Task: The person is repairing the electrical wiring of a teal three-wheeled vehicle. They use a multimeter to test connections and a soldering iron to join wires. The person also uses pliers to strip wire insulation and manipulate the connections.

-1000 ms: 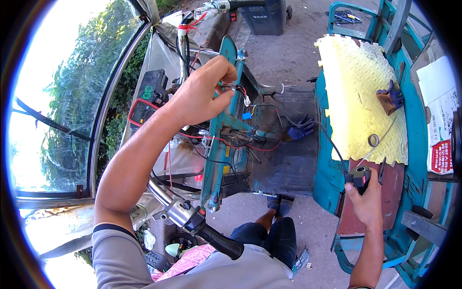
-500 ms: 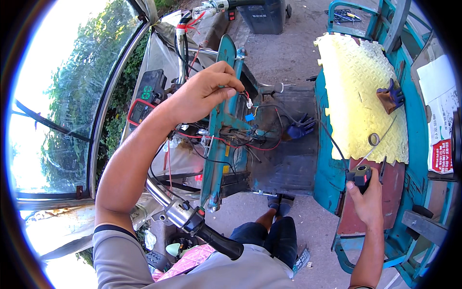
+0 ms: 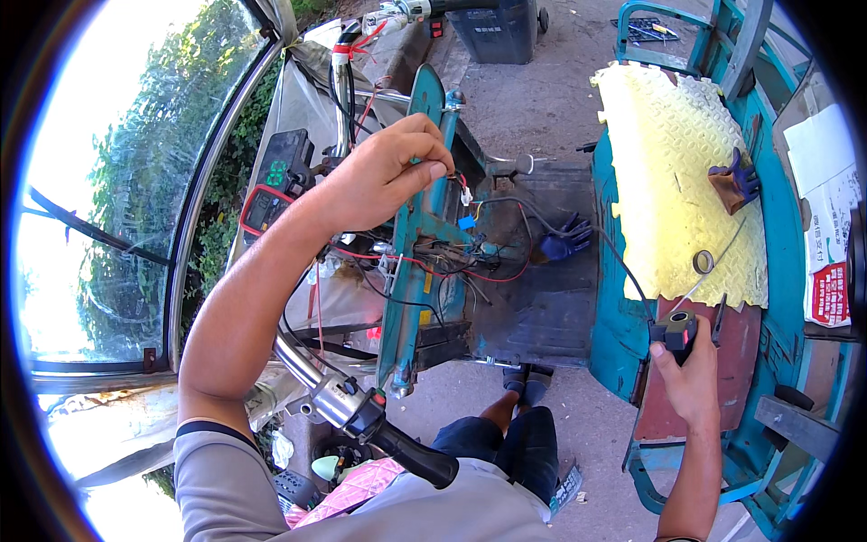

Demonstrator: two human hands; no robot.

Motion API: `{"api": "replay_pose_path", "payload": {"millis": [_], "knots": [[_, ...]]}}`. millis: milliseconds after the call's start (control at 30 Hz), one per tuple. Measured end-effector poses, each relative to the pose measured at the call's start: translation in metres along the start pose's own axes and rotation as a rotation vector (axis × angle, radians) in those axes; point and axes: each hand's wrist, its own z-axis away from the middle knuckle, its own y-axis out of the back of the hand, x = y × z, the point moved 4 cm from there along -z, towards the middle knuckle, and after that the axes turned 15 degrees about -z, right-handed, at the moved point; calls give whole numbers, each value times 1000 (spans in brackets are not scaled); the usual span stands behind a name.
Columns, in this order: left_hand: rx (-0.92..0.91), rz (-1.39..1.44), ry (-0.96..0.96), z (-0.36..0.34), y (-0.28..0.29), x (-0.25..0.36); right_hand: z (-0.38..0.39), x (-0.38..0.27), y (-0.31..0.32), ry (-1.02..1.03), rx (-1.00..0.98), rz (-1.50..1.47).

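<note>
My left hand point(image 3: 390, 172) is pinched around thin red and black wires, over the teal front frame point(image 3: 406, 280) of a cart. A white plug connector point(image 3: 466, 195) hangs from these wires, just above a blue connector point(image 3: 466, 222). Over on the right, my right hand point(image 3: 688, 370) grips a black handlebar switch housing point(image 3: 675, 331) with a round hole and a red button. Its black cable point(image 3: 618, 248) runs back toward the bundle of loose wires point(image 3: 456, 257) at the frame. My fingertips partly hide the wire ends on the left.
A chrome handlebar point(image 3: 339, 402) with a black grip crosses before me. A digital display point(image 3: 280, 172) and red-rimmed gauge point(image 3: 262, 210) sit left. Work gloves lie on the floor plate point(image 3: 567, 238) and yellow mat point(image 3: 668, 181), where a tape roll point(image 3: 703, 262) rests.
My left hand and the white connector have shifted very slightly left. My right hand holds the switch housing in the same place.
</note>
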Motion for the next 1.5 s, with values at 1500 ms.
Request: {"api": "replay_pose_path", "payload": {"millis": [1500], "knots": [[121, 97, 61, -1, -5, 4, 5, -15, 13, 58, -47, 269]]}}
